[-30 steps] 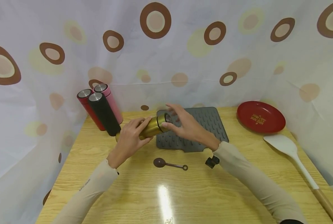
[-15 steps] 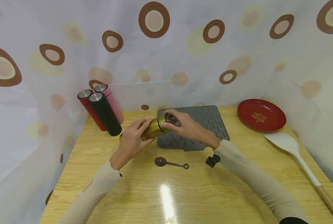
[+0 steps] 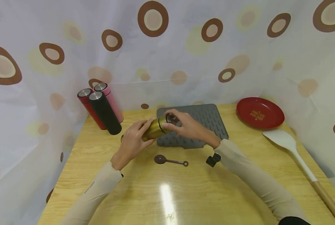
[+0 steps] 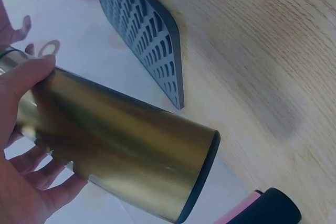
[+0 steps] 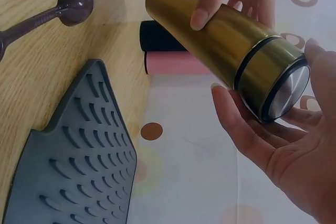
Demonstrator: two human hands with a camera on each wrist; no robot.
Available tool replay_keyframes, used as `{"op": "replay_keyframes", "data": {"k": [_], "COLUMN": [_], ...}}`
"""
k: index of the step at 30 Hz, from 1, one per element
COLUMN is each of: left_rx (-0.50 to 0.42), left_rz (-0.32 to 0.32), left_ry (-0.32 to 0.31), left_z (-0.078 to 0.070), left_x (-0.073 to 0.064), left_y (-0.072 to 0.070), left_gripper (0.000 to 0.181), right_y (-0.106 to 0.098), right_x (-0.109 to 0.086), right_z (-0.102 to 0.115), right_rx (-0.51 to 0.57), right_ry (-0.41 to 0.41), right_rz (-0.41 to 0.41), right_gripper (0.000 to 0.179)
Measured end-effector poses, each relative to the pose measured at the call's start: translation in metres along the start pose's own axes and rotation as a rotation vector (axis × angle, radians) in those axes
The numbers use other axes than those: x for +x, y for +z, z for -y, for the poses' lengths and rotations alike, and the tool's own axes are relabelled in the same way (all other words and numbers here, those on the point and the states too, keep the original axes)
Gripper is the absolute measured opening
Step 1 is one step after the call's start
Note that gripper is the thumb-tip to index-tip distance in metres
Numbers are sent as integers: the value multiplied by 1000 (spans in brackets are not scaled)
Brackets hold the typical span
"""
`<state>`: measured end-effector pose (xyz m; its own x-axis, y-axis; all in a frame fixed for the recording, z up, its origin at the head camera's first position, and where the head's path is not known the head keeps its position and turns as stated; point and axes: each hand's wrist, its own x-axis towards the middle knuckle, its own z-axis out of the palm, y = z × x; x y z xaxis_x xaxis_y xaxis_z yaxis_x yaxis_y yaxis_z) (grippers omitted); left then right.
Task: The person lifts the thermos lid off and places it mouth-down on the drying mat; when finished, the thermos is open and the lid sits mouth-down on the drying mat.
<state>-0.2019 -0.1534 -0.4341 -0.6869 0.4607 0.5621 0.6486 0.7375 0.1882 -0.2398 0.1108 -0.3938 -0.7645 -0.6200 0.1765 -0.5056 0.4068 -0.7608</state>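
Observation:
A gold thermos flask (image 3: pixel 152 130) is held tilted above the table, its lidded end raised toward the right. My left hand (image 3: pixel 131 137) grips the middle of its body; in the left wrist view the dark-rimmed base of the flask (image 4: pixel 131 145) points away from the palm. Around the lid (image 5: pixel 269 74), which has a shiny metal top, my right hand (image 3: pixel 189 126) curls its fingers and thumb. The lid sits on the body, with a dark ring at the seam. Part of the flask's lower body is hidden behind the left hand in the head view.
Black (image 3: pixel 105 114), red (image 3: pixel 92 107) and pink (image 3: pixel 113 101) flasks stand grouped at the left back. A grey ridged mat (image 3: pixel 206 122) lies beyond the hands, a brown spoon (image 3: pixel 160 159) nearer. At right are a red plate (image 3: pixel 260 113) and a white-headed spatula (image 3: pixel 282 140).
My right hand has closed its fingers around the lid, which it held loosely a second ago. The flask has shifted slightly right. Little differs over the last half second.

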Motion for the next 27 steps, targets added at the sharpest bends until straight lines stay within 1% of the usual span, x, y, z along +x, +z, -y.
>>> {"op": "replay_keyframes", "data": {"k": [5,8,10,14,15,17,19,21,22,25,27], "left_rx": [2,13,19,25,24,25,35,50,59,73,75], "left_rz": [1,3,8,28,33,39,45,46,50,44,17], "left_ry": [-4,4,15,20,17,12,19,36,44,61,70], "left_z": [2,3,3,3,3,2,0,-2,-3,-5,-6], "left_x": [1,3,4,5,5,6,6,6,5,5,5], "left_y": [-1,-2,-3,-3,-2,-1,0,0,1,4,8], "left_gripper": [82,81,81,81,81,82,82,82,82,82,83], "right_y": [-4,-8,-10,-15,-15,-14,-11,-8,-7,-4,-2], "right_x": [2,3,3,3,3,3,2,2,1,0,0], "right_z": [3,4,3,1,1,1,2,2,3,2,0], "right_rx": [46,61,40,-33,-39,-49,-52,-55,-74,-175,-256], "right_ry": [29,13,-31,-162,-189,-216,-191,-134,-98,0,46], "right_rz": [15,37,70,137,145,127,80,19,-11,-75,-85], "right_gripper": [54,55,54,57,58,63,69,78,82,89,90]}}
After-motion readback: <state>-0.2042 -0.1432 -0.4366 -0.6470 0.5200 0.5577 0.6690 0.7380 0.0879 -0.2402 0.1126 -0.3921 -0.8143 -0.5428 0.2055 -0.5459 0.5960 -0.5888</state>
